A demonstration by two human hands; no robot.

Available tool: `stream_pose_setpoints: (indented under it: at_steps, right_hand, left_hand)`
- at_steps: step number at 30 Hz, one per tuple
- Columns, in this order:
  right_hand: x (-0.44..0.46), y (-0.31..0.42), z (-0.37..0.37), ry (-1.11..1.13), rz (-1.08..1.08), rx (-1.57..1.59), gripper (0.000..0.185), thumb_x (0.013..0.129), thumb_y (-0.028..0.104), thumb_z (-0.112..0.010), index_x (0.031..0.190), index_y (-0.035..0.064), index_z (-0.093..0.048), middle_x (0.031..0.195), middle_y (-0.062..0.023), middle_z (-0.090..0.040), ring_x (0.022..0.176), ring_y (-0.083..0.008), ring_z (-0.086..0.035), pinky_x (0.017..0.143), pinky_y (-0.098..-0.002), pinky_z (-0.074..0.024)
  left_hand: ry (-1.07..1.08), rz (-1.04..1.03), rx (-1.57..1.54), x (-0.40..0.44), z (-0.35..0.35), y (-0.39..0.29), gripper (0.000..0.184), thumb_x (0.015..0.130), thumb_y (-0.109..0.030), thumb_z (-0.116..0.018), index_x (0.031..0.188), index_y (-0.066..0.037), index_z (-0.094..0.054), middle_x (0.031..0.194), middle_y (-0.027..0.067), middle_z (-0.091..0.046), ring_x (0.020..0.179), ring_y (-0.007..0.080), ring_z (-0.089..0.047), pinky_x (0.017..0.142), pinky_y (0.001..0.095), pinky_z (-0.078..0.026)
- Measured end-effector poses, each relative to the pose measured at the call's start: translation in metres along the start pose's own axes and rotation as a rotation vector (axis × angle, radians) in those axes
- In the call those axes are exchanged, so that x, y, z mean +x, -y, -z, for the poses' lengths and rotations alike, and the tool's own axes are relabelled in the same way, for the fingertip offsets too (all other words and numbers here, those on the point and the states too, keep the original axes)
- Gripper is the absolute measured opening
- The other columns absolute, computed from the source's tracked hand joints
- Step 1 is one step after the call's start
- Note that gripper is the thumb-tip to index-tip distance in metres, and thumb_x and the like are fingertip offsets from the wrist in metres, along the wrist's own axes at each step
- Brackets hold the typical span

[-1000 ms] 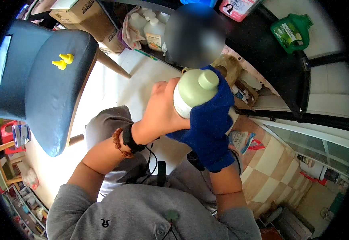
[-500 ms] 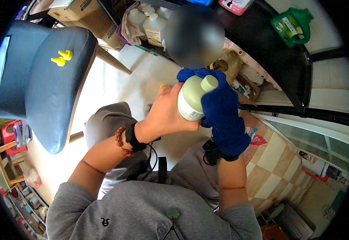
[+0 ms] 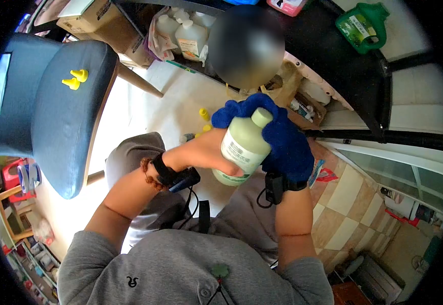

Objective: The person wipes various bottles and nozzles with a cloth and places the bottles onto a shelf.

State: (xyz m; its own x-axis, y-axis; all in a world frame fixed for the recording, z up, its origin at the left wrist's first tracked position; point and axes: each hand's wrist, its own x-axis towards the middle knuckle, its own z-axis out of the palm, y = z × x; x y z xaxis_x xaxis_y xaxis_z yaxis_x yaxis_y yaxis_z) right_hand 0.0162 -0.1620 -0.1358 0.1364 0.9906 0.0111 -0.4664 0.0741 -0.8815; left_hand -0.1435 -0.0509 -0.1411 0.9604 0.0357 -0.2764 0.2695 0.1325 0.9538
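Observation:
A pale green bottle (image 3: 243,147) with a white label and a capped top is held tilted in front of my lap, its cap leaning up and to the right. My bare left hand (image 3: 203,151) wraps its lower side, the thumb across the label. On my right hand (image 3: 290,145) is a fuzzy blue cleaning mitt (image 3: 295,157), curved round the far and right side of the bottle near its shoulder. The fingers inside the mitt are hidden. Both wrists carry black straps with small devices.
Two yellow nozzle-like caps (image 3: 75,80) rest on a blue chair (image 3: 74,119) to the left. Yellow-topped items (image 3: 203,114) stand on the floor beyond my left hand. White jugs (image 3: 191,40) sit on a low shelf, and a green jug (image 3: 362,28) lies on the black surface (image 3: 328,56).
The bottle has come down and turned so more of its label shows. My left hand has shifted lower along it, and the mitt has moved slightly left against it.

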Motion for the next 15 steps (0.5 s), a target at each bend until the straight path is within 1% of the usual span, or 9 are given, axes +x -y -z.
stream_pose_setpoints:
  at_steps: [2, 4, 5, 6, 8, 9, 12, 13, 15]
  right_hand:
    - [-0.004, -0.002, 0.005, -0.076, 0.031, -0.058, 0.041, 0.086, 0.027, -0.057, 0.117, 0.0020, -0.053, 0.112, -0.0154, -0.061, 0.105, -0.0247, -0.059, 0.095, -0.0386, -0.0433]
    - [-0.005, -0.005, -0.003, -0.222, 0.120, -0.291, 0.041, 0.086, 0.026, -0.057, 0.118, 0.0021, -0.052, 0.112, -0.0156, -0.061, 0.105, -0.0250, -0.059, 0.095, -0.0388, -0.0435]
    - [-0.004, -0.007, -0.009, -0.301, 0.162, -0.432, 0.040, 0.086, 0.026, -0.057, 0.118, 0.0022, -0.052, 0.112, -0.0156, -0.060, 0.104, -0.0251, -0.059, 0.094, -0.0389, -0.0436]
    - [-0.004, -0.009, -0.015, -0.342, 0.194, -0.558, 0.040, 0.086, 0.025, -0.057, 0.119, 0.0022, -0.052, 0.112, -0.0157, -0.060, 0.104, -0.0252, -0.059, 0.094, -0.0389, -0.0437]
    - [-0.004, -0.011, -0.026, -0.392, 0.236, -0.758, 0.040, 0.087, 0.024, -0.056, 0.119, 0.0023, -0.051, 0.112, -0.0158, -0.060, 0.104, -0.0255, -0.059, 0.094, -0.0391, -0.0439]
    - [-0.002, -0.013, -0.029, -0.384, 0.244, -0.809, 0.040, 0.087, 0.024, -0.056, 0.120, 0.0024, -0.051, 0.111, -0.0159, -0.060, 0.103, -0.0257, -0.059, 0.094, -0.0392, -0.0440]
    - [-0.003, -0.007, -0.023, -0.272, 0.254, -0.834, 0.039, 0.087, 0.023, -0.056, 0.121, 0.0025, -0.050, 0.111, -0.0161, -0.060, 0.102, -0.0261, -0.059, 0.093, -0.0394, -0.0443]
    - [-0.003, -0.004, -0.022, -0.217, 0.268, -0.831, 0.039, 0.087, 0.022, -0.056, 0.121, 0.0026, -0.050, 0.111, -0.0162, -0.060, 0.102, -0.0262, -0.059, 0.093, -0.0395, -0.0445]
    - [-0.003, -0.003, -0.021, -0.160, 0.282, -0.845, 0.039, 0.088, 0.021, -0.055, 0.121, 0.0027, -0.049, 0.111, -0.0164, -0.059, 0.101, -0.0265, -0.059, 0.093, -0.0396, -0.0447]
  left_hand:
    - [-0.152, -0.036, 0.214, 0.003, -0.009, 0.005, 0.055, 0.060, -0.028, -0.079, 0.104, -0.003, -0.061, 0.096, 0.0136, -0.067, 0.089, 0.0244, -0.065, 0.082, 0.0325, -0.050]
    - [-0.346, -0.101, 0.383, 0.010, -0.016, 0.005, 0.052, 0.059, -0.030, -0.079, 0.100, -0.002, -0.061, 0.094, 0.0160, -0.066, 0.086, 0.0289, -0.066, 0.079, 0.0343, -0.051]
    - [-0.418, -0.153, 0.425, 0.017, -0.012, 0.023, 0.056, 0.057, -0.031, -0.079, 0.101, -0.003, -0.059, 0.095, 0.0185, -0.065, 0.085, 0.0350, -0.065, 0.076, 0.0382, -0.052]
    - [-0.512, -0.152, 0.468, 0.021, -0.011, 0.029, 0.064, 0.056, -0.033, -0.079, 0.107, -0.003, -0.057, 0.094, 0.0183, -0.066, 0.085, 0.0360, -0.064, 0.075, 0.0393, -0.052]
    - [-0.644, -0.355, 0.888, 0.022, 0.000, 0.031, 0.070, 0.056, -0.035, -0.080, 0.112, -0.003, -0.054, 0.095, 0.0181, -0.065, 0.088, 0.0360, -0.064, 0.078, 0.0404, -0.051]
    - [-0.628, -0.309, 0.821, 0.020, 0.003, 0.030, 0.072, 0.055, -0.037, -0.082, 0.112, -0.003, -0.054, 0.097, 0.0172, -0.064, 0.091, 0.0334, -0.063, 0.080, 0.0407, -0.050]
    - [-0.425, -0.192, 0.247, 0.010, -0.002, 0.006, 0.071, 0.055, -0.036, -0.082, 0.111, -0.003, -0.054, 0.098, 0.0162, -0.064, 0.092, 0.0299, -0.063, 0.081, 0.0398, -0.050]
    - [-0.348, -0.184, 0.323, 0.007, 0.002, 0.013, 0.067, 0.056, -0.031, -0.082, 0.110, -0.004, -0.054, 0.099, 0.0156, -0.064, 0.091, 0.0286, -0.064, 0.081, 0.0385, -0.050]
    - [-0.212, -0.274, 0.260, 0.004, 0.007, -0.004, 0.067, 0.057, -0.027, -0.083, 0.113, -0.004, -0.054, 0.102, 0.0145, -0.064, 0.094, 0.0270, -0.063, 0.082, 0.0365, -0.050]
